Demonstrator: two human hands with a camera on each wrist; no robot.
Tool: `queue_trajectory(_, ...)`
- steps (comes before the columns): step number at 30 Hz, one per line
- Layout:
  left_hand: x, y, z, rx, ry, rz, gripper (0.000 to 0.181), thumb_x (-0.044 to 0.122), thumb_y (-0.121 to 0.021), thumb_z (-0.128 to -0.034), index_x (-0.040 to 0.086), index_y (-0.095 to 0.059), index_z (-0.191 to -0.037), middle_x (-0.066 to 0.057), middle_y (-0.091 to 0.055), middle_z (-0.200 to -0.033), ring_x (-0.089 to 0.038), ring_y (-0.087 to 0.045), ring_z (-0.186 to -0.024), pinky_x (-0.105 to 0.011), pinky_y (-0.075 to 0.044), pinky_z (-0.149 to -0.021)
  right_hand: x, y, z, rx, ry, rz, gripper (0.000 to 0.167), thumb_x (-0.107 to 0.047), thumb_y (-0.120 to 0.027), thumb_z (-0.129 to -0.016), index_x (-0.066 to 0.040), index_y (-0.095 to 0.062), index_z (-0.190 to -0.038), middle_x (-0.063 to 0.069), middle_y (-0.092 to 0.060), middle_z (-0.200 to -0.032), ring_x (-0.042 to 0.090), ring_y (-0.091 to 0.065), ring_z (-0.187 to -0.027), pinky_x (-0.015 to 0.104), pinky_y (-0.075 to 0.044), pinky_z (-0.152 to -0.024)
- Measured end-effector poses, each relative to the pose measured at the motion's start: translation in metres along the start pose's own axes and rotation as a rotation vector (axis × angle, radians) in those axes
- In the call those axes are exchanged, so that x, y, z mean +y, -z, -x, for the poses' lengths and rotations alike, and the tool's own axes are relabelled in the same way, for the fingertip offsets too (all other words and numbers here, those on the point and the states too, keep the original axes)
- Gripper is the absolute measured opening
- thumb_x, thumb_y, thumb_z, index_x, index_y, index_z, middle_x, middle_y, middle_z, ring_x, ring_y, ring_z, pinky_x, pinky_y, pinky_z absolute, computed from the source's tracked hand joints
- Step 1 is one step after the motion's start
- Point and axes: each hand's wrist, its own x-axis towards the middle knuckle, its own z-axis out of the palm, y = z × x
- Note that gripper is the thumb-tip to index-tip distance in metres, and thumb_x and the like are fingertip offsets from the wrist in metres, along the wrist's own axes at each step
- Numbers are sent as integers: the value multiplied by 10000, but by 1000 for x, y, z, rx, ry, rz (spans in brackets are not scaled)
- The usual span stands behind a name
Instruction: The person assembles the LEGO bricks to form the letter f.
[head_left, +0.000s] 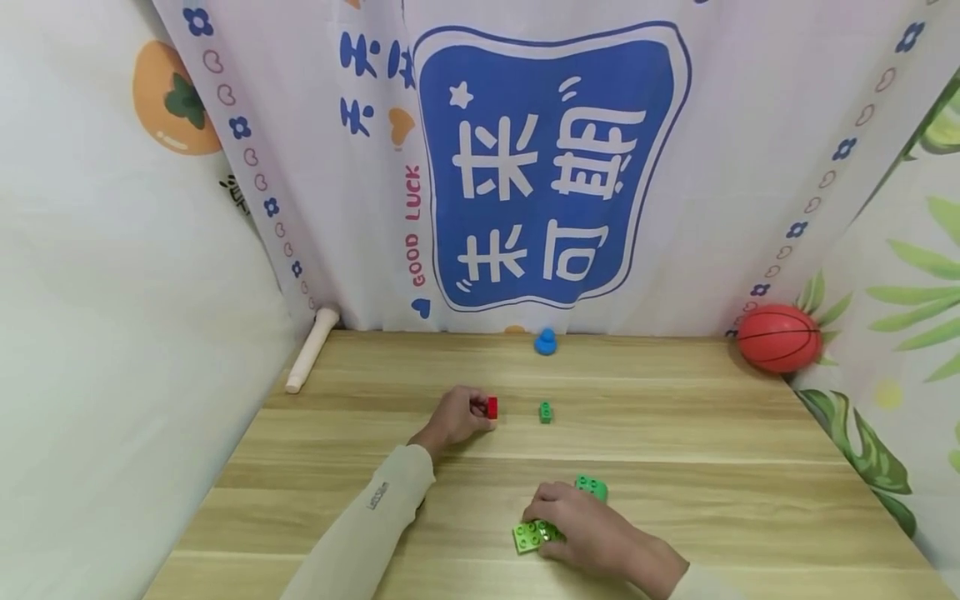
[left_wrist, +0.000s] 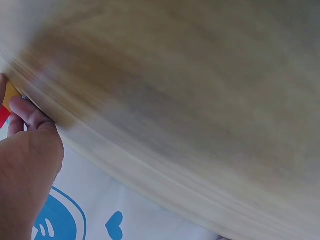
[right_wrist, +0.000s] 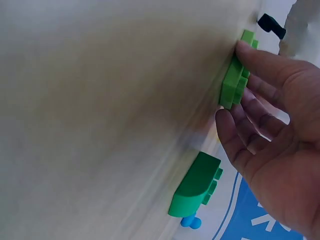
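Left hand point(head_left: 459, 415) pinches the red brick point(head_left: 492, 407), right hand point(head_left: 588, 529) the lime brick point(head_left: 527, 536): best held by their sides, lightly, level

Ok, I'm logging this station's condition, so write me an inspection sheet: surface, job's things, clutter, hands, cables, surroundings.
Surface: wood-grain table.
Job's things: red block; light-green block; rounded green block near the right hand; small green block, untouched, right of the red one.
Clutter: blue toy by the back edge; red ball at the back right; pale stick at the back left.
Hands: left hand pinches the red block; right hand holds the light-green block between thumb and fingers.
Cables: nothing seen.
Surroundings: printed cloth behind the table; leaf-patterned cloth along the right.
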Motion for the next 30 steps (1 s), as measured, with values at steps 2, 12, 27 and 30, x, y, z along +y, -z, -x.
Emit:
queue_trajectory(2, 0, 1, 0, 1, 1, -1, 279, 19, -901, -833, -15, -773, -1078, -89, -765, -948, -114, -653, -817, -257, -584, -780, -1, -2, 0, 4, -10, 9, 311, -258, -862, -923, -234, -767, -1218, -138, -671, -1158, -27, -584, -1055, 232, -561, -894)
queue_trajectory(12, -1, 1, -1, -3, 2, -2, 277, 16, -900, -833, -17, -763, -1071, -90, -756, -949, -122, -645, -827, -270, -590, -795, 0, 0, -2, -20, -33, -22, 322, -282, -858, -928, -240, -764, -1234, -151, -664, -1159, -39, -579, -1042, 220, -552, -869)
queue_trajectory(27, -3, -1, 0, -12, -37, 13, 219, 0, -888, -835, -16, -762, -1013, -84, -746, -917, -114, -636, -818, -266, -574, -767, 17, 49, -54, 203, -77, -2, 321, -200, -821, -963, -121, -749, -1265, -2, -739, -1202, 148, -684, -1081, 350, -611, -927)
queue_trajectory(30, -2, 1, 0, -13, -47, 11, 204, -11, -881, -836, -13, -760, -999, -78, -736, -906, -113, -625, -813, -241, -550, -745, 22, 58, -77, 257, -91, 1, 316, -181, -815, -970, -109, -748, -1270, 6, -724, -1175, 154, -677, -1055, 368, -609, -919)
